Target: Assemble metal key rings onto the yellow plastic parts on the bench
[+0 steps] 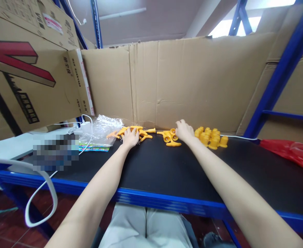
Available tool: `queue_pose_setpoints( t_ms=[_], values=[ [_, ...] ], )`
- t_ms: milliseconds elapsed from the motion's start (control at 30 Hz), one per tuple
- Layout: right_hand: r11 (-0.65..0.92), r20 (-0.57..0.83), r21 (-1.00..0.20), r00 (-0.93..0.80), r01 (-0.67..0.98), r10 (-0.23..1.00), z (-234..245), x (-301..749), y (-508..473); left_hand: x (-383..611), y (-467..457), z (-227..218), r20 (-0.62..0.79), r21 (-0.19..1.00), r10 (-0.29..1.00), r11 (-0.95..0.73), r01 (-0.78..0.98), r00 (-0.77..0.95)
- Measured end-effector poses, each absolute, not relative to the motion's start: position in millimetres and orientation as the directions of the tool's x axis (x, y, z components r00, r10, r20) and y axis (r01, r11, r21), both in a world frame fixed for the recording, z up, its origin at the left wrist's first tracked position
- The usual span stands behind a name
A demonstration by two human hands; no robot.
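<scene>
Both my arms reach far across a black work surface point(166, 165). My left hand point(130, 137) rests with curled fingers on a heap of long orange plastic pieces point(141, 132) next to a cardboard wall. My right hand point(184, 131) lies knuckles up, fingers closed over a small cluster of orange pieces with round ends point(170, 137). Just right of that hand stands a group of several small yellow cap-like parts point(210, 136). What each hand grips under its fingers is hidden.
A clear plastic bag point(102, 129) and white cables point(86, 124) lie at the left. A red plastic bag point(293, 153) sits at the far right. Cardboard sheets point(192, 79) wall the back, blue rack posts point(277, 82) frame the sides.
</scene>
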State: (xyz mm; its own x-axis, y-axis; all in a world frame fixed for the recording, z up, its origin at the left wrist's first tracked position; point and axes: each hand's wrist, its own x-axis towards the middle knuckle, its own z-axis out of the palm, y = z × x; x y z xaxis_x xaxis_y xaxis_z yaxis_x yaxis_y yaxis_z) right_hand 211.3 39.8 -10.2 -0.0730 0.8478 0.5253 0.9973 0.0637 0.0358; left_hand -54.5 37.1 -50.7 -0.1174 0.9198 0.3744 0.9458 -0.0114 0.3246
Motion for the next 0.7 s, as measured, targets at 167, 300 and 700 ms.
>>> queue_pose_setpoints(
  t_ms=[167, 300, 700],
  values=[
    [0.343, 0.375, 0.15, -0.374, 0.927, 0.848, -12, 167, 66, -54, 36, -56, 0.403, 0.255, 0.914, -0.058, 0.965, -0.052],
    [0.358, 0.275, 0.089, -0.368, 0.93, 0.888, -16, 134, 90, -54, 42, -60, 0.425, 0.191, 0.894, -0.242, 0.951, 0.142],
    [0.281, 0.134, 0.102, -0.293, 0.954, 0.947, -38, 112, 122, -46, 38, -58, 0.248, 0.175, 0.921, -0.347, 0.921, 0.3]
  ],
)
